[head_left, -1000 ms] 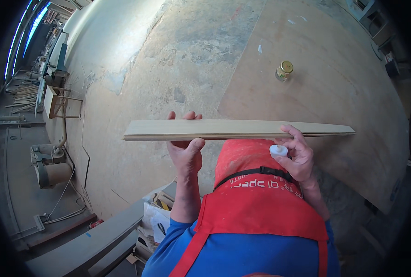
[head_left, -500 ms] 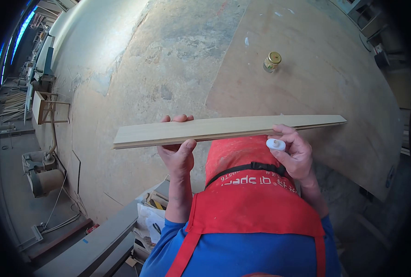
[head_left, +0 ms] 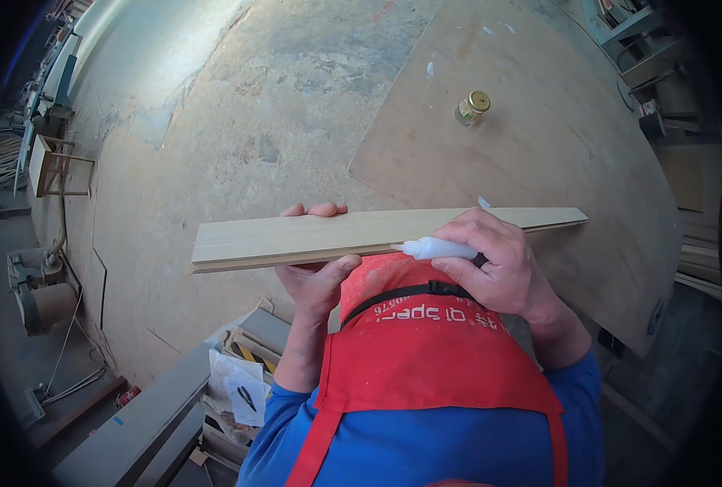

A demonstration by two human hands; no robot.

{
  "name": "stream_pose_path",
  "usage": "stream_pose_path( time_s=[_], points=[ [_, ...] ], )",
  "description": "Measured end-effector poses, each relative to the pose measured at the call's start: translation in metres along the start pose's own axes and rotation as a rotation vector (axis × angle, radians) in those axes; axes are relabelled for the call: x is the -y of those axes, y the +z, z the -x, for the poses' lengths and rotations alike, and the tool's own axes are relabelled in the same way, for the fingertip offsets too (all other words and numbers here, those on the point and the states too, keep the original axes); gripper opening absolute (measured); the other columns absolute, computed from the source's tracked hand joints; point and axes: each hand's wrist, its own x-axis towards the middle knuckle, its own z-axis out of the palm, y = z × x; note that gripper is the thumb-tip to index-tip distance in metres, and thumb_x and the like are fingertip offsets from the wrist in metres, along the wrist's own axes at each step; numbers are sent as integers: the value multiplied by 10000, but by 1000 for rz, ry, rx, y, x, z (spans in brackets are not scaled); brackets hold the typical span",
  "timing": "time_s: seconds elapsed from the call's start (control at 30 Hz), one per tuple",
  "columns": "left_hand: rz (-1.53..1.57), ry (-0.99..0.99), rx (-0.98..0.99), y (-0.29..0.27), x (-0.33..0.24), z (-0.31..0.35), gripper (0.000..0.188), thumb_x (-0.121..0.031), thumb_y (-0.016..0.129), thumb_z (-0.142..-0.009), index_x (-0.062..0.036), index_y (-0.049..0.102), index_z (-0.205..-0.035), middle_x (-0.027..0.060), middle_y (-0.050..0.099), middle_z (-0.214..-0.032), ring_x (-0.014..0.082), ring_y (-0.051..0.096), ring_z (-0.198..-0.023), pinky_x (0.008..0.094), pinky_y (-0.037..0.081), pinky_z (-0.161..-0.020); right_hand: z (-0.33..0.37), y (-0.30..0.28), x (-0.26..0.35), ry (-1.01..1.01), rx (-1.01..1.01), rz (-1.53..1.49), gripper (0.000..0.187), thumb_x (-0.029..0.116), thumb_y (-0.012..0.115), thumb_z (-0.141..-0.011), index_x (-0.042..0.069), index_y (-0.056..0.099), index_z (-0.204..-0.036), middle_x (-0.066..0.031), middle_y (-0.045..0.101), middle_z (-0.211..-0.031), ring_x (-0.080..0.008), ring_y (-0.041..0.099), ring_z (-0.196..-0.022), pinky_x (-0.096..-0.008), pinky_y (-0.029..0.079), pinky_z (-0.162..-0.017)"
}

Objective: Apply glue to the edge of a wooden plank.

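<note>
Gripping a small white bottle (head_left: pixel 438 248) between thumb and fingers, the right hand (head_left: pixel 495 256) holds its nozzle, aimed toward 9 o'clock, at the near edge of a pale wooden board (head_left: pixel 337 230). Between 8 and 9 o'clock from the bottle, the left hand (head_left: pixel 312 282) clasps the board from below. Farther off, past 12 o'clock, stands a gold-lidded jar (head_left: pixel 472 108).

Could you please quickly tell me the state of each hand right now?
Left hand: closed, holding the long, flat, pale wooden board.
Right hand: closed, holding the small white bottle with a tapered tip.
</note>
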Motion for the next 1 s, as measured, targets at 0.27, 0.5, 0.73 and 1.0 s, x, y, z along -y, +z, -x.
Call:
stream_pose_path(
  time_s=[0.27,0.5,0.73,1.0],
  points=[
    [-32,25,52,-1,-5,9,1003,23,950,-751,-73,380,-1571,184,627,-1396,337,620,-1328,500,539,-1108,-18,4,21,-70,140,66,307,31,866,-825,2,711,-1089,-145,710,-945,-268,689,-753,-368,534,-651],
    [-26,34,50,2,-5,11,1024,-81,984,-746,-66,386,-1577,166,647,-1393,363,620,-1334,528,502,-1151,-27,2,40,-83,191,143,311,29,869,-802,-4,714,-1070,-150,698,-920,-287,685,-745,-383,534,-645],
    [-35,67,132,-5,0,4,1041,23,952,-754,-70,337,-1589,178,611,-1404,328,609,-1338,488,549,-1108,-35,2,48,-159,183,245,320,27,876,-763,-7,721,-1040,-147,694,-912,-298,682,-748,-402,548,-654],
    [-51,27,86,-3,-1,-2,1040,-92,989,-742,-67,367,-1576,171,641,-1386,352,623,-1322,518,520,-1132,-37,3,42,-219,148,344,339,51,892,-739,2,728,-1031,-128,686,-904,-299,678,-746,-394,542,-620]
  ],
)
